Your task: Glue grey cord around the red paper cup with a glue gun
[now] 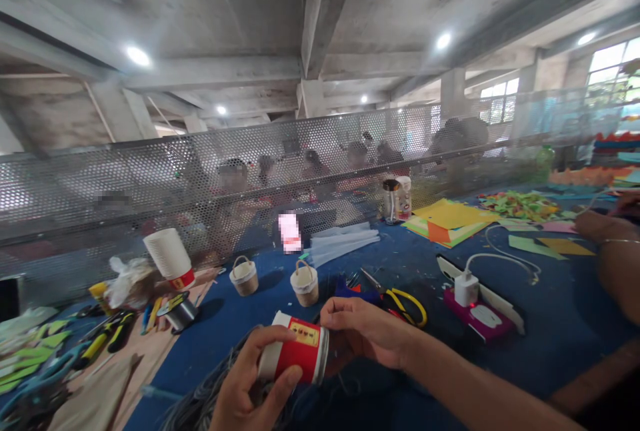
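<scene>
My left hand is wrapped round a red and white paper cup, which lies tilted on its side with its rim to the right. Greyish strands seem to run along that rim. Against the rim, my right hand has its fingers pinched together; what lies between them is hidden. A bundle of grey cord lies under and beside my left hand. Beyond the cup stand two small baskets with looped handles, one at the left and one nearer the middle.
Yellow-handled scissors and a purple power bank with a charger lie to the right. Stacked paper cups, a wire spool and pliers are at left. A perforated metal screen runs behind; another person's arm reaches in at right.
</scene>
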`<state>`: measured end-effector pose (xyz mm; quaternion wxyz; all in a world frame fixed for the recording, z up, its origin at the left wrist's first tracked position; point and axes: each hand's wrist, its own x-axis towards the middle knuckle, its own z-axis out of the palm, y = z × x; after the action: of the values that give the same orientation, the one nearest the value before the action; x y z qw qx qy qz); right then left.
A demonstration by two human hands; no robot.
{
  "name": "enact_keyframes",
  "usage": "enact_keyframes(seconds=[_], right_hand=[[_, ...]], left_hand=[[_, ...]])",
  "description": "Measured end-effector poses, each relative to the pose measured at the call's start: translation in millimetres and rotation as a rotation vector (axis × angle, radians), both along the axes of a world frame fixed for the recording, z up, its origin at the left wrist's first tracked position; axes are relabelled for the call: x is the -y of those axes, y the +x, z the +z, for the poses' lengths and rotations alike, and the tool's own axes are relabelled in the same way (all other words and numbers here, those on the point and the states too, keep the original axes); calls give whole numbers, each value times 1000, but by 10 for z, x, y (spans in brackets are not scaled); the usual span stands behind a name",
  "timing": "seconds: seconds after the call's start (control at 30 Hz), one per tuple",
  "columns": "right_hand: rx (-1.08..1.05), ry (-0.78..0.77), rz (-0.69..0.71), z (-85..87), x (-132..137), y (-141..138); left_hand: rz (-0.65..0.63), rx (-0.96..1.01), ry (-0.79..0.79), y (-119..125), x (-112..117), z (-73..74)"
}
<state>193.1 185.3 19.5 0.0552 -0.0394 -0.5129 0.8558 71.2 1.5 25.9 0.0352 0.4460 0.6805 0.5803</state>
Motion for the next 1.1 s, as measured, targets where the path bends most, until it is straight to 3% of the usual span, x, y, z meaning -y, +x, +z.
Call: enact_keyframes(seconds=[0.2, 0.3, 0.4, 0.63, 1.1], right_hand=[[-55, 45, -124, 19, 31, -22], [-72, 160, -255, 48, 58, -31], [-120, 298, -299, 50, 74, -43], [-168, 592, -429, -16, 88, -51], [-181, 572, -409, -22, 90, -38]], left_hand=[[-34, 63, 1, 18, -31, -43], [-87, 64, -35, -11, -43, -25], [-123, 90, -69, -40, -71, 31], [-68, 161, -136, -35, -155, 111], [-109, 195, -140, -54, -150, 74]])
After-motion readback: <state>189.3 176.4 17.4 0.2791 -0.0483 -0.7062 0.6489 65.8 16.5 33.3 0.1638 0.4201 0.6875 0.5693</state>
